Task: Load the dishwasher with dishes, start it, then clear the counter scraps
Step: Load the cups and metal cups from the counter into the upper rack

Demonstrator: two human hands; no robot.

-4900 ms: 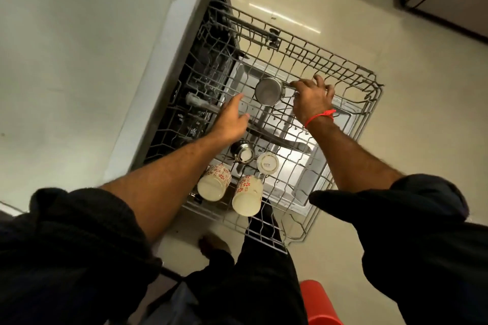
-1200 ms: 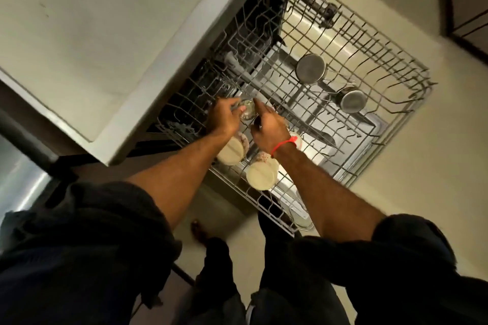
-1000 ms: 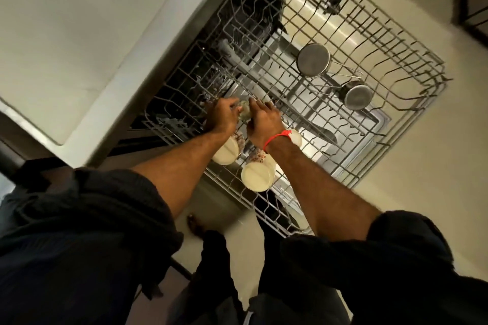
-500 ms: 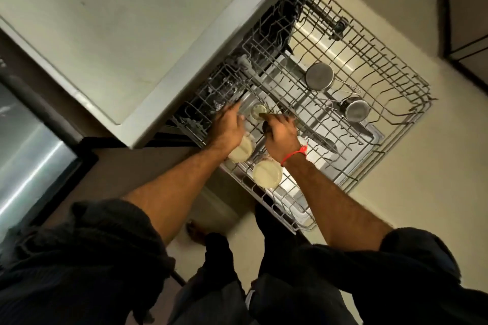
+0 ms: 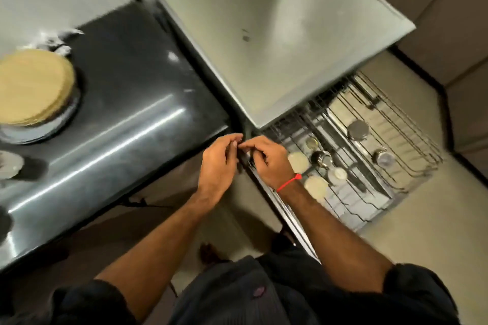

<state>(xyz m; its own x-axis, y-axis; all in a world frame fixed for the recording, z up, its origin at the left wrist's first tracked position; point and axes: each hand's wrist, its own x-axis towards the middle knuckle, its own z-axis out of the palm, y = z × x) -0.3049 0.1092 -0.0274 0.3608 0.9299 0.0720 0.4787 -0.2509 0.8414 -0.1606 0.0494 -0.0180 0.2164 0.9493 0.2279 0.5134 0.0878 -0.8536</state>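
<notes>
Both hands meet at the near corner of the dishwasher, the left hand (image 5: 217,166) and right hand (image 5: 269,162) with fingers curled, fingertips touching; whether they pinch anything I cannot tell. To the right the rack (image 5: 412,166) stands pulled out, holding cups (image 5: 315,187) and steel tumblers (image 5: 357,130); on the black counter (image 5: 126,103) at far left lies a stack of flatbreads (image 5: 31,87).

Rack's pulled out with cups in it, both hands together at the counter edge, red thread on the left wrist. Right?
One thing is off: the red thread is on the right wrist, not the left. The head view shows it just behind the right hand. The rest holds: the rack is pulled out with cups in it, and the left hand meets the right at the counter edge.
</notes>
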